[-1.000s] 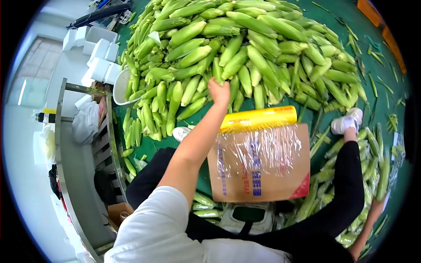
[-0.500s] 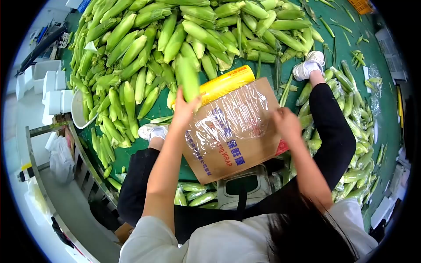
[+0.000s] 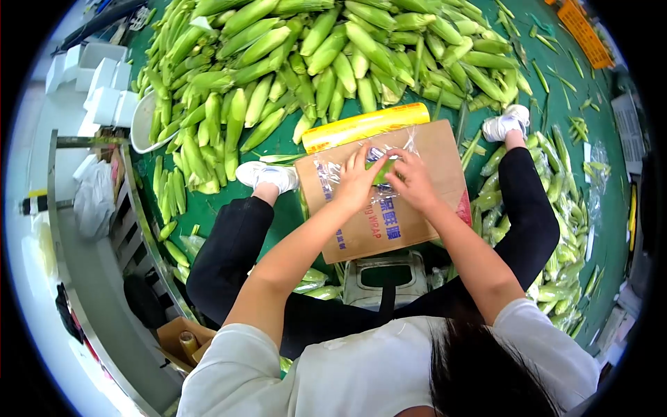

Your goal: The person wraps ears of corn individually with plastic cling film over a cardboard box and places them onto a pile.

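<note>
Both hands meet over a cardboard box (image 3: 424, 222) that lies tilted between the knees. My left hand (image 3: 358, 182) is closed on the left part of a green corn ear (image 3: 382, 174), and my right hand (image 3: 411, 182) grips its right part. Much of the ear is hidden by the fingers. Clear film lies under and around it on the box. A yellow roll of film (image 3: 368, 127) rests along the box's far edge. Beyond it rises a large heap of unwrapped corn (image 3: 306, 62).
Film-wrapped corn (image 3: 556, 278) is piled at the right. A white basin (image 3: 144, 125) stands left of the heap, near white foam boxes (image 3: 104, 76). A metal frame (image 3: 62, 243) runs along the left. An orange crate (image 3: 583, 31) is at the back right.
My left hand has brought the corn ear from the heap onto the box. My right hand has come in from the right side and now holds the ear too.
</note>
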A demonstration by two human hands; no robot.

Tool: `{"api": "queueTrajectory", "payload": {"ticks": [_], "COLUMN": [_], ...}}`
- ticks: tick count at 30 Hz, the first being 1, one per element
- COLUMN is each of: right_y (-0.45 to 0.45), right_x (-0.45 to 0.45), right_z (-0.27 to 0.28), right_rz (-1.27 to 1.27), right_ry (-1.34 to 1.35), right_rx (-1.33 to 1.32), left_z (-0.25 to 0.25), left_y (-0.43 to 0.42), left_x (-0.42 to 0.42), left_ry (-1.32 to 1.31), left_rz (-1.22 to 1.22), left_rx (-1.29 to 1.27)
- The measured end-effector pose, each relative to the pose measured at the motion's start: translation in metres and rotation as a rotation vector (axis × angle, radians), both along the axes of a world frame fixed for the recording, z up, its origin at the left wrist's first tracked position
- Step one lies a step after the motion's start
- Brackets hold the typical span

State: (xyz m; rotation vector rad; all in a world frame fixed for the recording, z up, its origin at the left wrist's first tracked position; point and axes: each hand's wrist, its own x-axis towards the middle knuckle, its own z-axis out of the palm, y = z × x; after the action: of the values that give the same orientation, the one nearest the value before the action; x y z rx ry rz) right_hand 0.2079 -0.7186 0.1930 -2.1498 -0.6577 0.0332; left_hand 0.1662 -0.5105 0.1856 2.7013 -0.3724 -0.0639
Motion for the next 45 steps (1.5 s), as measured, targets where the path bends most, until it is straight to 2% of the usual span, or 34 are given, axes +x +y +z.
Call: {"api": "queueTrajectory", "payload": {"ticks": [2, 3, 6, 7, 10, 11, 12, 14, 15, 18, 19, 21, 22, 24, 25, 26, 27, 28, 30, 31, 32, 33, 34, 35, 36, 37, 39, 41, 42, 43, 45], "right_y": [0.009, 0.01, 0.002, 0.004, 0.002, -0.004, -0.011, -0.026, -0.03, -0.036, -0.034, -0.025, -0.019, 0.002, 0.016, 0.032, 0.046, 0.056, 0.069, 0.075, 0.075, 0.073, 0.069, 0.066, 0.067, 0.065, 0.05, 0.042, 0.044, 0.046, 0.036], "right_x": [0.001, 0.006, 0.004, 0.008, 0.02, 0.022, 0.022, 0.02, 0.017, 0.002, -0.003, -0.018, -0.024, -0.008, 0.009, 0.028, 0.05, 0.065, 0.089, 0.081, 0.069, 0.052, 0.039, 0.034, 0.032, 0.029, 0.026, 0.011, 0.007, -0.002, -0.056], "right_z": [-0.024, -0.027, -0.035, -0.031, -0.033, -0.032, -0.027, -0.014, -0.003, 0.01, 0.016, 0.013, 0.005, -0.017, -0.023, -0.019, -0.025, -0.018, 0.009, 0.014, 0.006, -0.013, -0.015, -0.018, -0.01, -0.005, -0.005, -0.025, -0.01, 0.008, 0.021], "right_rz": [0.097, 0.121, 0.167, 0.172, 0.33, 0.358, 0.408, 0.503, 0.548, 0.649, 0.646, 0.488, 0.412, 0.254, 0.198, 0.159, 0.098, 0.172, 0.318, 0.38, 0.337, 0.294, 0.251, 0.313, 0.369, 0.421, 0.613, 0.818, 0.957, 1.096, 1.51], "right_ry": [-0.025, -0.053, -0.096, -0.07, -0.153, -0.128, -0.079, 0.022, 0.097, 0.166, 0.192, 0.067, 0.016, -0.055, -0.117, -0.127, -0.289, -0.164, 0.092, 0.157, 0.002, -0.147, -0.29, -0.137, 0.016, 0.173, 0.347, 0.521, 0.646, 0.771, 0.939], "right_rx": [-0.079, -0.096, -0.159, -0.188, -0.294, -0.256, -0.26, -0.269, -0.274, -0.423, -0.464, -0.397, -0.365, -0.462, -0.512, -0.392, -0.335, -0.388, -0.489, -0.66, -0.569, -0.483, -0.398, -0.459, -0.514, -0.563, -0.534, -0.507, -0.641, -0.772, -0.589], "left_z": [0.005, -0.01, -0.023, -0.022, -0.03, -0.03, -0.034, 0.022, 0.035, 0.028, 0.011, -0.034, -0.03, -0.016, 0.004, 0.024, 0.035, 0.043, 0.051, 0.065, 0.076, 0.062, 0.053, 0.043, 0.022, 0.0, -0.046, -0.044, -0.038, -0.034, -0.027], "left_y": [0.014, 0.034, 0.058, 0.059, 0.064, 0.073, 0.08, 0.079, 0.078, 0.059, 0.052, 0.048, 0.05, 0.052, 0.056, 0.065, 0.081, 0.099, 0.124, 0.122, 0.115, 0.108, 0.087, 0.062, 0.039, 0.013, -0.017, -0.037, -0.045, -0.049, -0.049], "left_x": [-0.028, -0.051, -0.092, -0.089, -0.065, -0.063, -0.062, -0.06, -0.053, -0.043, -0.034, -0.011, 0.008, 0.047, 0.07, 0.094, 0.114, 0.134, 0.163, 0.169, 0.173, 0.178, 0.174, 0.166, 0.155, 0.131, 0.095, 0.068, 0.055, 0.043, 0.035], "left_ry": [-0.151, -0.261, 0.023, -0.046, -0.191, -0.062, -0.115, -0.002, -0.048, 0.242, 0.211, 0.15, 0.242, 0.439, 0.559, 0.673, 0.661, 0.639, 0.354, 0.269, 0.184, 0.137, 0.19, 0.261, 0.156, 0.069, 0.145, 0.011, -0.062, -0.045, -0.026], "left_rz": [-0.005, -0.145, -0.038, 0.047, -0.031, -0.097, -0.132, -0.236, -0.351, -0.186, -0.21, -0.264, -0.275, -0.286, -0.196, -0.108, -0.012, 0.081, 0.288, 0.313, 0.341, 0.262, 0.216, 0.08, -0.159, -0.189, -0.337, -0.41, -0.441, -0.46, -0.508], "left_rx": [-0.152, -0.188, -0.062, -0.081, -0.132, -0.184, -0.254, -0.293, -0.33, -0.463, -0.477, -0.503, -0.298, 0.104, 0.117, 0.136, -0.029, -0.19, -0.346, -0.269, -0.201, -0.175, -0.344, -0.5, -0.431, -0.221, -0.063, 0.107, 0.194, 0.173, 0.151]}}
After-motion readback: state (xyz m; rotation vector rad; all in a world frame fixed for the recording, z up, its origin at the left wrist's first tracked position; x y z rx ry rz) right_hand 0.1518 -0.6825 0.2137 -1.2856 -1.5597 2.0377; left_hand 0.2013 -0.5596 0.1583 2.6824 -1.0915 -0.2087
